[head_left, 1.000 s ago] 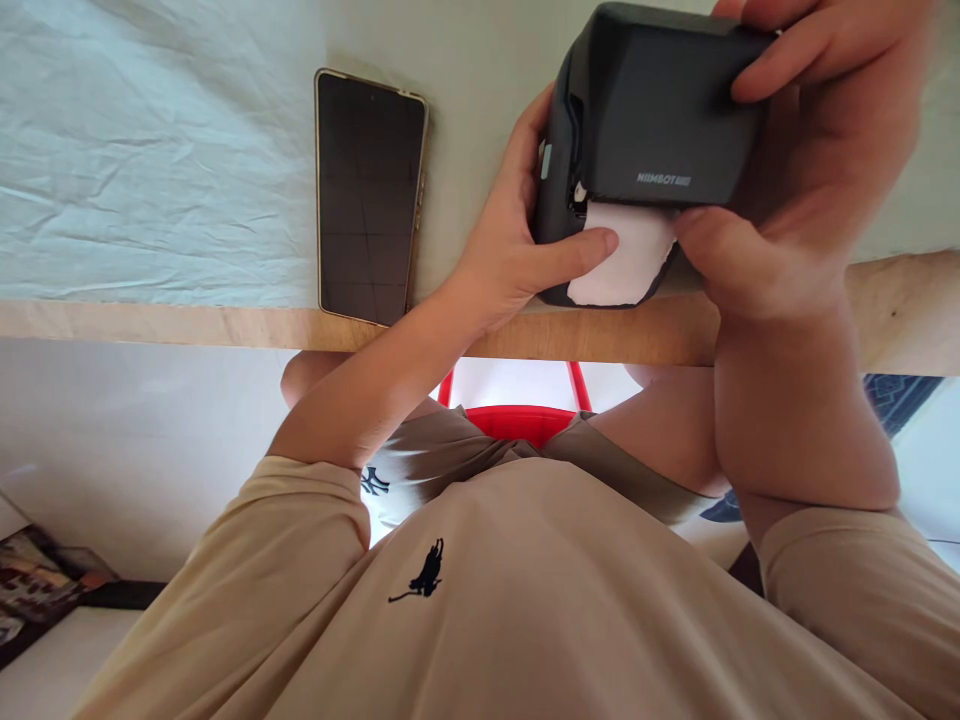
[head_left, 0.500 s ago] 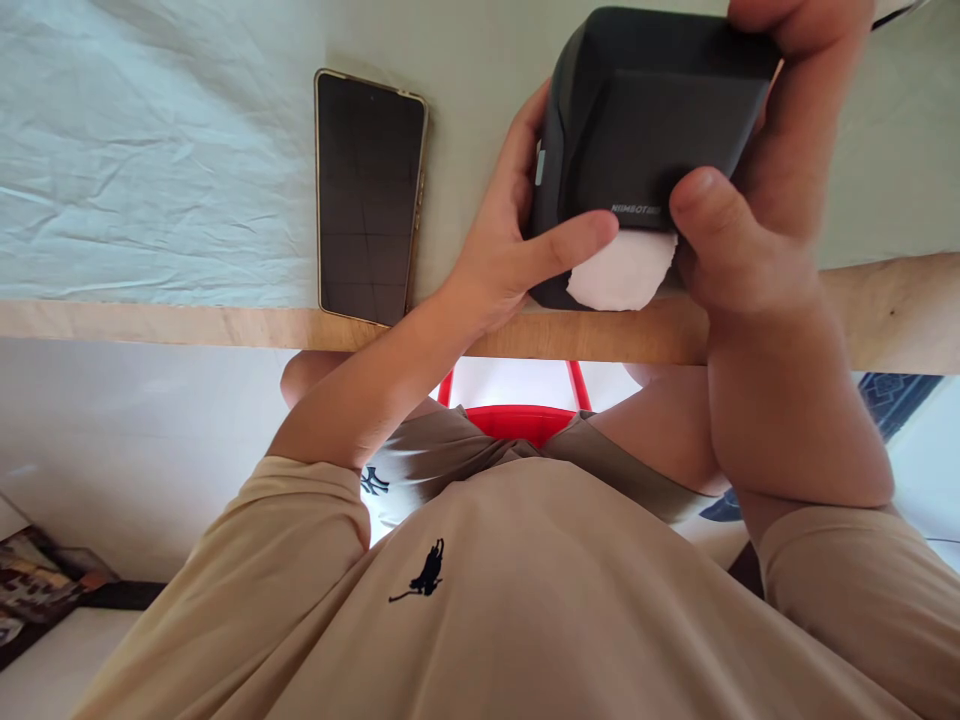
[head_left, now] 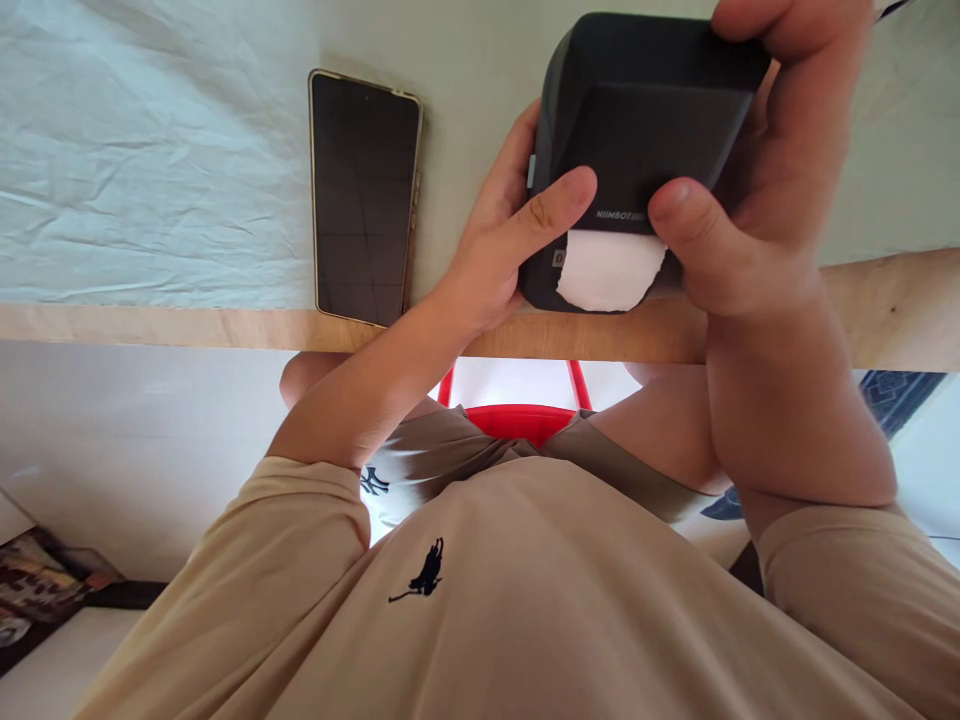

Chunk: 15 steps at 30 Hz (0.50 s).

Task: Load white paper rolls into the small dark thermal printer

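Note:
Between my two hands is a black label printer (head_left: 660, 120) with pale NIIMBOT lettering near its front edge. A white paper strip (head_left: 611, 270) with a torn, rounded end sticks out of its front slot. My left hand (head_left: 495, 230) grips the printer's left side, its thumb lying on the top near the lettering. On the opposite side my right hand (head_left: 765, 200) holds it, thumb on the front right of the top and fingers around the far right corner. The fingers beneath the printer are hidden.
A phone (head_left: 365, 200) with a dark screen lies left of the printer, reaching the wooden table edge (head_left: 165, 325). Pale, wrinkled cloth (head_left: 150, 160) covers the table. Below the edge, a red chair (head_left: 525, 422) shows between my legs.
The printer has shifted slightly left and tilted a little in my hands. My left thumb has moved up and away from the paper, so more of the strip shows.

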{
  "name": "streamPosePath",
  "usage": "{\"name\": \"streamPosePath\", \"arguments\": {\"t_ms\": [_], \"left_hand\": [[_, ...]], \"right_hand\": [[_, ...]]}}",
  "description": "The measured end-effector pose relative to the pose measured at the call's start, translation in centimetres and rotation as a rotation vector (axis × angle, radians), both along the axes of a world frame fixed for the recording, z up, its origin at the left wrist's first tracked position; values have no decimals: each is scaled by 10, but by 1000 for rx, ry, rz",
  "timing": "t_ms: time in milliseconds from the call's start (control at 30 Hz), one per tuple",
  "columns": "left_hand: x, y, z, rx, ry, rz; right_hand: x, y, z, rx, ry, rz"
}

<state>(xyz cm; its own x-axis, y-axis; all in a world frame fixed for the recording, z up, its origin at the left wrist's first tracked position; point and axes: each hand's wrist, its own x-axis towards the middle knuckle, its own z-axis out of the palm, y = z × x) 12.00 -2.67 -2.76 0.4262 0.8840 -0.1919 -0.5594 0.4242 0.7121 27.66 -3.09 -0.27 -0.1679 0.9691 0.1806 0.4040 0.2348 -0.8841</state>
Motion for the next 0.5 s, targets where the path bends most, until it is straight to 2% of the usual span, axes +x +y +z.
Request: {"name": "streamPosePath", "arguments": {"t_ms": [300, 400, 500], "left_hand": [[-1, -1, 3, -42, -21, 19], [1, -1, 6, -16, 14, 15], [4, 0, 11, -23, 83, 5]], "right_hand": [[-1, 1, 0, 14, -15, 12], [-2, 1, -1, 41, -33, -15], [-2, 0, -1, -3, -51, -10]]}}
